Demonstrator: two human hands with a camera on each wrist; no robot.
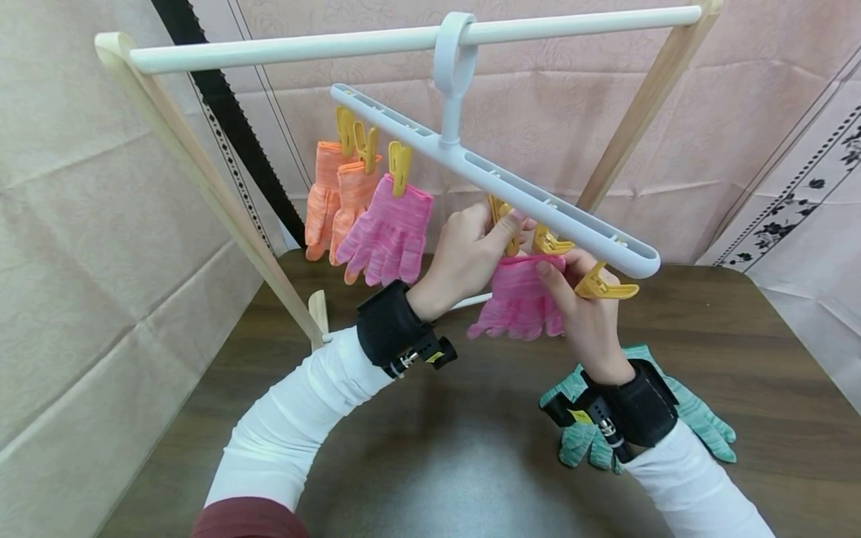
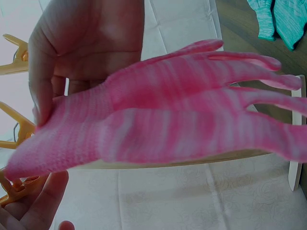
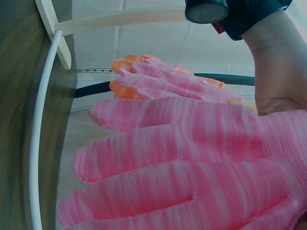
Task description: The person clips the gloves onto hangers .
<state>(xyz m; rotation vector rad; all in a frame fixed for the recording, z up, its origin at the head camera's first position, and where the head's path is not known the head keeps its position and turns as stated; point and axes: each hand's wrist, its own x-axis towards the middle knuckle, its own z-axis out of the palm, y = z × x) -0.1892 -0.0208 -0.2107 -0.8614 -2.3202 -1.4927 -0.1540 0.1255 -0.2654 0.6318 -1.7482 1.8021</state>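
My left hand (image 1: 460,254) pinches a yellow clothespin (image 1: 498,213) hanging from the light-blue hanger (image 1: 498,175). The clothespin's lower end is right at the cuff of a pink striped glove (image 1: 521,295). Thumb and fingers of my right hand (image 1: 592,321) grip that cuff at its right corner, and the glove's fingers dangle downward. In the left wrist view the pink glove (image 2: 182,100) stretches sideways, its cuff pinched by the right hand (image 2: 91,38). The same glove (image 3: 192,158) fills much of the right wrist view, hiding the right hand's fingertips.
Two orange gloves (image 1: 326,198) and another pink glove (image 1: 390,232) hang from yellow clothespins on the hanger's left half. Further yellow clothespins (image 1: 605,284) hang near the right hand. The hanger hooks over a white rod (image 1: 303,48). Green gloves (image 1: 699,411) lie on the wooden table (image 1: 430,448).
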